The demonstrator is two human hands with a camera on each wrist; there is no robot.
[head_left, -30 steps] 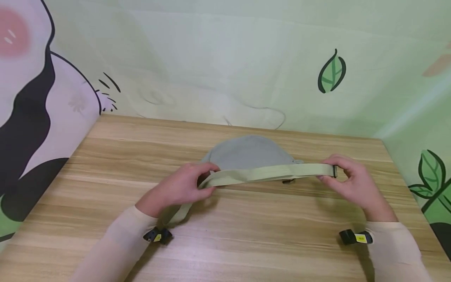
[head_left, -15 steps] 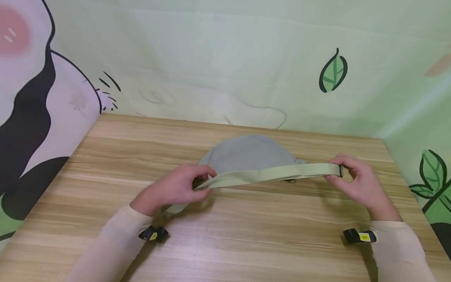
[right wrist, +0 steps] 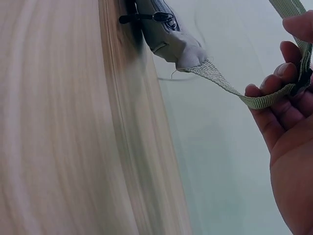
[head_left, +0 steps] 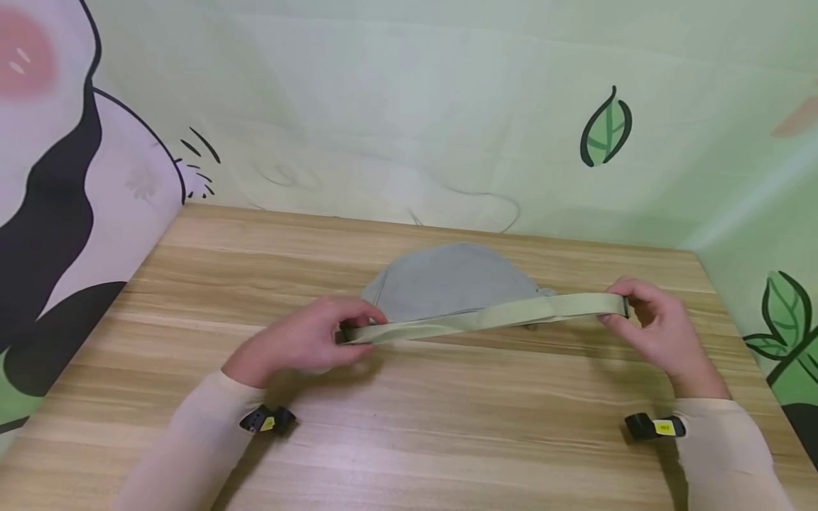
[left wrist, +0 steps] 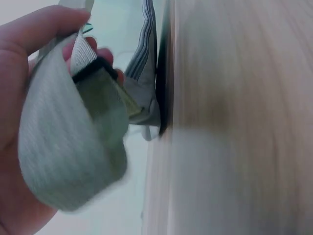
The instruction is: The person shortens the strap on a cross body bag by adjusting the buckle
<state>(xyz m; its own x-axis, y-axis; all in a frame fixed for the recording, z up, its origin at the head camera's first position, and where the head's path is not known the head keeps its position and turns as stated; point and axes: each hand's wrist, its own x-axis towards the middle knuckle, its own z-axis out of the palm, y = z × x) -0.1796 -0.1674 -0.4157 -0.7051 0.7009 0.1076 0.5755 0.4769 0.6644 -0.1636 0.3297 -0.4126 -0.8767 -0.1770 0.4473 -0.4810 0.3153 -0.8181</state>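
Note:
A grey half-round waist bag [head_left: 454, 277] lies on the table. Its pale green webbing strap [head_left: 524, 312] is drawn across the near side of the bag between both hands. My left hand [head_left: 303, 335] pinches the strap at the left; in the left wrist view a loop of webbing [left wrist: 63, 132] hangs by it, near a dark slider [left wrist: 93, 69]. At the strap's right end, my right hand [head_left: 661, 328] pinches the webbing beside a dark slider [head_left: 626, 306]. The right wrist view shows the bag's zipper pull [right wrist: 142, 18] and the strap running from the bag's corner to my fingers.
The wood-grained table [head_left: 473, 440] meets a pale green printed wall sheet [head_left: 358, 106] at its back and sides. Dark wrist cameras [head_left: 268, 420] sit on both sleeves.
My left hand has slid left along the strap, and my right hand has shifted slightly right, so the stretch between them is longer. The bag has hardly moved.

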